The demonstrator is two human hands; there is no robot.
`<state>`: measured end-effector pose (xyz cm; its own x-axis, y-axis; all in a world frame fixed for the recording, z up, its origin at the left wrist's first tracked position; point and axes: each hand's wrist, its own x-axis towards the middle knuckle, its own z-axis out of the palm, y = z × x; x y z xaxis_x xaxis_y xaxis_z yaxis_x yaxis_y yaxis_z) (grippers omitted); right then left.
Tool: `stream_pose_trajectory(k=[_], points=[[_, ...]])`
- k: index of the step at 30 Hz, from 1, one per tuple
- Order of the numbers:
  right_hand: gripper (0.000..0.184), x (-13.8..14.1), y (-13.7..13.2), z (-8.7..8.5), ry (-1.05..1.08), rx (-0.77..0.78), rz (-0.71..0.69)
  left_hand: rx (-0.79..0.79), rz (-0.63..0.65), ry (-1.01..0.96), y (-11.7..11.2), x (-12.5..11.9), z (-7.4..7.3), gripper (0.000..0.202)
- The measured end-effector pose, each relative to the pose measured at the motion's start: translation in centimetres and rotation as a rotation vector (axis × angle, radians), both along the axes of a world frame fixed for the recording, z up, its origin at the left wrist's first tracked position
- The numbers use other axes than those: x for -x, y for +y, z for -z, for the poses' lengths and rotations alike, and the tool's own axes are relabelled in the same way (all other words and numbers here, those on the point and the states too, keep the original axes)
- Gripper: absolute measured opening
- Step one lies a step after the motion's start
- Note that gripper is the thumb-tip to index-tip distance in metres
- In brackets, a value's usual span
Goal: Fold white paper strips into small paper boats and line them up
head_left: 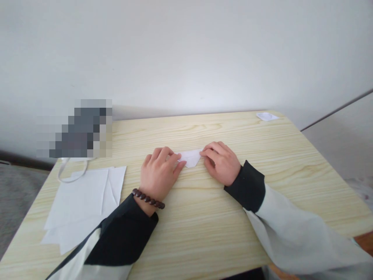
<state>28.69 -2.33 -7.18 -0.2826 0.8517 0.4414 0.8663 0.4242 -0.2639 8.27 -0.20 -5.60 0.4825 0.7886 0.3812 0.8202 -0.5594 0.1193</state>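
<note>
A small folded piece of white paper (190, 158) lies on the light wooden table (204, 217), near its middle. My left hand (159, 173), with a dark bead bracelet at the wrist, presses its fingertips on the paper's left end. My right hand (221, 161) has its fingers curled and pinched on the paper's right end. Both hands rest on the tabletop, and part of the paper is hidden under the fingers.
Several white paper sheets (84, 202) lie stacked at the table's left front. A white cord loop (71, 175) lies behind them, next to a blurred dark object (78, 130). A small folded white paper (266, 116) sits at the far right corner. A wall stands behind the table.
</note>
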Motion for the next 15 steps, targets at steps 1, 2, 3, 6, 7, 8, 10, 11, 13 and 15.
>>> stream_pose_trajectory(k=[1, 2, 3, 6, 7, 8, 10, 11, 13, 15], points=[[0.015, 0.0, 0.1, 0.1, 0.03, 0.015, 0.0, 0.031, -0.001, -0.039, 0.2, 0.0, 0.1, 0.019], [0.014, 0.0, 0.3, 0.1, 0.058, 0.031, 0.001, 0.068, 0.004, -0.075, 0.4, 0.1, 0.2, 0.018], [0.014, 0.0, 0.5, 0.2, 0.083, 0.049, 0.003, 0.103, 0.008, -0.1, 0.6, 0.1, 0.3, 0.018], [0.017, 0.0, 1.1, 0.3, 0.129, 0.102, -0.004, 0.174, 0.011, -0.135, 1.0, 0.1, 0.5, 0.02], [0.017, 0.1, 1.3, 0.4, 0.138, 0.111, -0.012, 0.185, 0.01, -0.141, 1.1, 0.1, 0.5, 0.022], [0.017, 0.1, 1.5, 0.4, 0.144, 0.116, -0.02, 0.192, 0.011, -0.149, 1.1, 0.0, 0.6, 0.023], [0.016, 0.1, 1.8, 0.3, 0.153, 0.116, -0.04, 0.194, 0.015, -0.17, 1.2, 0.0, 0.7, 0.024], [0.015, 0.1, 1.8, 0.3, 0.161, 0.111, -0.05, 0.192, 0.018, -0.18, 1.2, 0.0, 0.7, 0.022], [0.014, 0.1, 1.9, 0.3, 0.178, 0.098, -0.068, 0.188, 0.029, -0.198, 1.3, 0.1, 0.8, 0.018], [0.014, 0.1, 1.9, 0.3, 0.193, 0.083, -0.081, 0.189, 0.05, -0.215, 1.5, 0.1, 0.9, 0.016]])
